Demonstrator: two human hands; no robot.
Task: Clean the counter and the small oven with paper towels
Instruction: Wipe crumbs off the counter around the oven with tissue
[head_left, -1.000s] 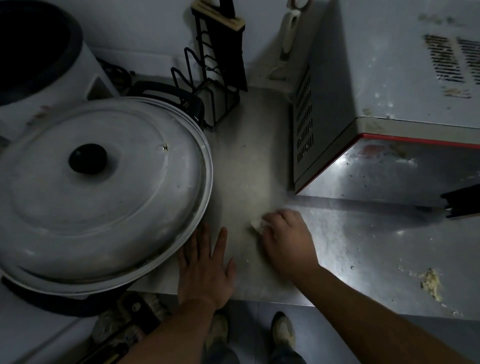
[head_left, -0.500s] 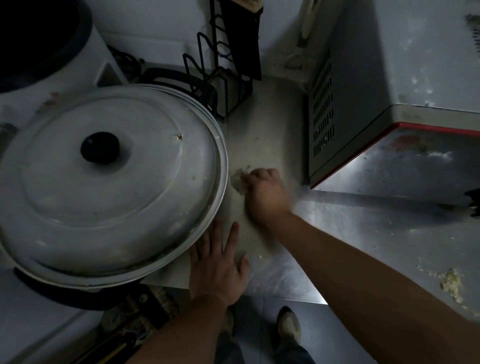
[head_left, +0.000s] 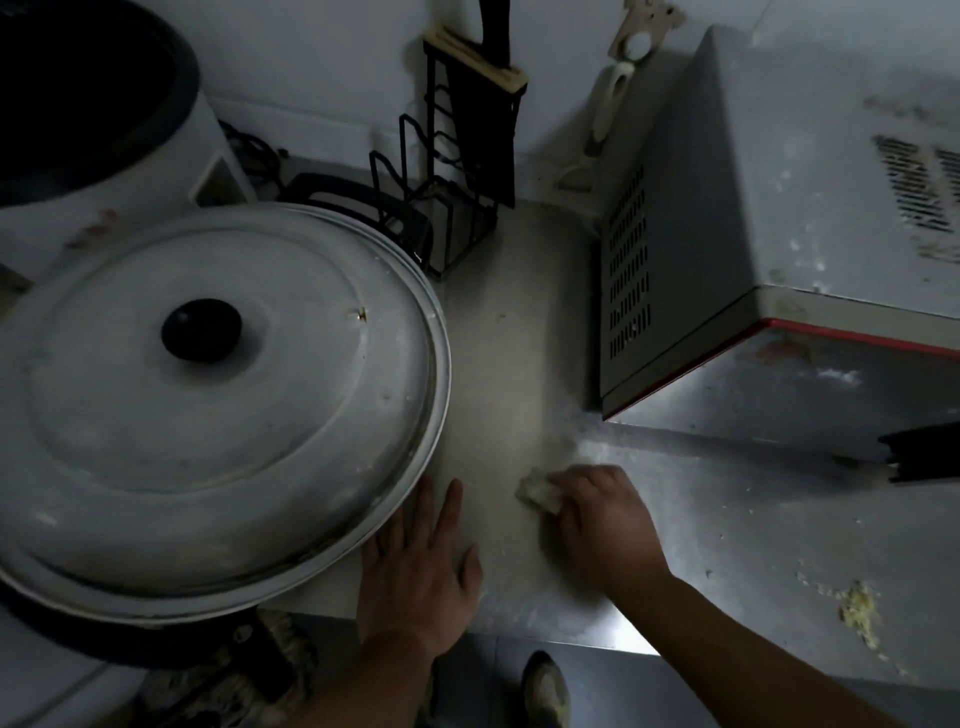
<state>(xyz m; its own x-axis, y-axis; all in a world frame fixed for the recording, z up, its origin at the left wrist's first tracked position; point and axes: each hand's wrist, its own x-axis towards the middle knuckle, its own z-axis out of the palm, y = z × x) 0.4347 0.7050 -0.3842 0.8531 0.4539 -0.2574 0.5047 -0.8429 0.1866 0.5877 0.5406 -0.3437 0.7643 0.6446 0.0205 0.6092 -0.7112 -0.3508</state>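
The person leans over a dull steel surface in dim light, both forearms reaching in from the near edge. The right hand has its fingers curled down over a crumpled wad of paper towel, pressing it against the metal; only the pale front edge of the wad shows beyond the knuckles. It sits in the strip between the big pot lid and the oven, near the front edge. The left hand lies flat with its fingers straight and slightly spread, palm down on the surface and holding nothing, its fingertips just beside the rim of a wide metal lid with a black knob. The small oven stands to the right, grey-cased with a red trim line along its front edge and vent slots in its side; its top carries pale specks and smears. Further right, near the front edge, a yellowish patch of crumbs lies well apart from the towel. At the back against the wall stands a black wire rack with a dark knife block in it, and a large white appliance fills the upper left corner. Below the edge, a shoe shows on the floor.
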